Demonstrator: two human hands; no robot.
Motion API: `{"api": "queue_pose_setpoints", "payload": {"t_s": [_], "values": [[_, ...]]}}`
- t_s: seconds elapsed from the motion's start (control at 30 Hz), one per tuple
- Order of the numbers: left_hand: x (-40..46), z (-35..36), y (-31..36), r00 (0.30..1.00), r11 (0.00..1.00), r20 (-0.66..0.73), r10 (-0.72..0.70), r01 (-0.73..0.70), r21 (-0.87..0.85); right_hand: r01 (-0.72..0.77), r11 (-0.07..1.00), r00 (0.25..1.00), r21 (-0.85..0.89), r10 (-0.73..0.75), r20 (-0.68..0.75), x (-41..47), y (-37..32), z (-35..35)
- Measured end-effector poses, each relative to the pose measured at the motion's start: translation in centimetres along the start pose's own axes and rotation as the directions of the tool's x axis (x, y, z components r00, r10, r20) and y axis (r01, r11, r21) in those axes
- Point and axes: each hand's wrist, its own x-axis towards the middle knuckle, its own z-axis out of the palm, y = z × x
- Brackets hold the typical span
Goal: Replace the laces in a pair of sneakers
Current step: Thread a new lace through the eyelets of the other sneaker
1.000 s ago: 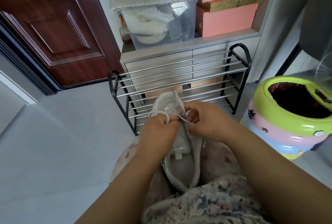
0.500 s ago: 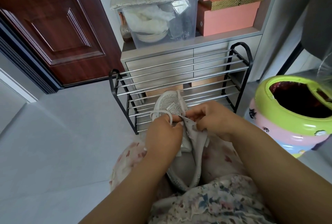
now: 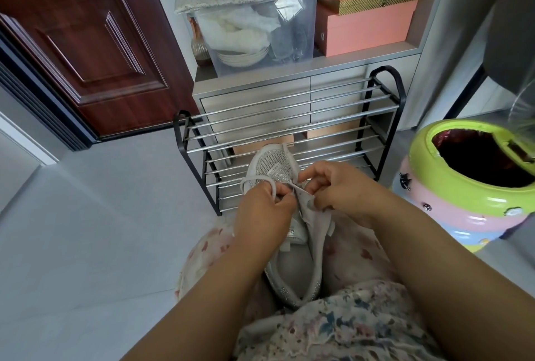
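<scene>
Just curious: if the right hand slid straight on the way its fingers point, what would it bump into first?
Probably the left hand: the right hand points left across the sneaker, and only the lace lies between.

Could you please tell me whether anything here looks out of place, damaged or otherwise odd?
Nothing stands out. The sneaker lies on the person's lap, toe pointing away, while the left hand and right hand work its lace.

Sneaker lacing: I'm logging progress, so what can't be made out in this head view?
- Eyelets of the sneaker: covered by the left hand and right hand.
- Free ends of the lace: hidden under the fingers.
- Tongue label text: too small.
- A second sneaker: none in view.
</scene>
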Motion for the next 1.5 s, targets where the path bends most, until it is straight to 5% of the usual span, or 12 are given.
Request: {"api": "queue_pose_setpoints", "payload": {"t_s": [0.23, 0.6, 0.73, 0.97, 1.2, 1.37, 1.43, 1.5], "values": [[0.4, 0.1, -0.3, 0.996, 0.982, 0.093, -0.014, 0.031, -0.184, -0.012, 0.998, 1.000, 0.059, 0.012, 0.006, 0.1, 0.1, -0.1], [-0.4, -1.4, 0.3, 0.991, 0.938, 0.089, 0.096, -0.120, 0.324, 0.008, 1.000, 1.000, 0.017, -0.008, -0.024, 0.0, 0.1, 0.0], [-1.1, -2.5, 0.6, 0.979, 0.946, 0.191, 0.065, -0.122, 0.302, 0.025, 1.000, 0.999, -0.010, -0.026, -0.035, -0.2, -0.1, 0.0], [-0.7, -1.4, 1.2, 0.988, 0.939, 0.094, 0.122, -0.145, 0.312, 0.050, 0.993, 0.998, -0.106, -0.055, -0.043, -0.4, -0.2, 0.2], [-2.8, -3.3, 2.3, 0.948, 0.988, 0.299, 0.105, -0.133, 0.077, 0.060, 0.995, 0.998, -0.081, -0.060, -0.005, -0.6, -0.2, -0.1], [-5.4, -6.1, 3.4, 0.749, 0.988, 0.646, 0.149, -0.146, -0.058, 0.064, 0.997, 0.997, -0.049, -0.061, 0.049, -0.6, -0.2, -0.4], [-5.4, -6.4, 3.2, 0.779, 0.984, 0.608, 0.154, -0.064, -0.167, 0.072, 0.995, 0.996, -0.063, -0.068, 0.054, -0.7, -0.2, -0.4], [-4.5, -6.3, 2.4, 0.882, 0.954, 0.466, 0.068, 0.078, -0.289, 0.077, 0.993, 0.996, -0.087, -0.073, 0.049, -0.8, -0.3, -0.4]]}}
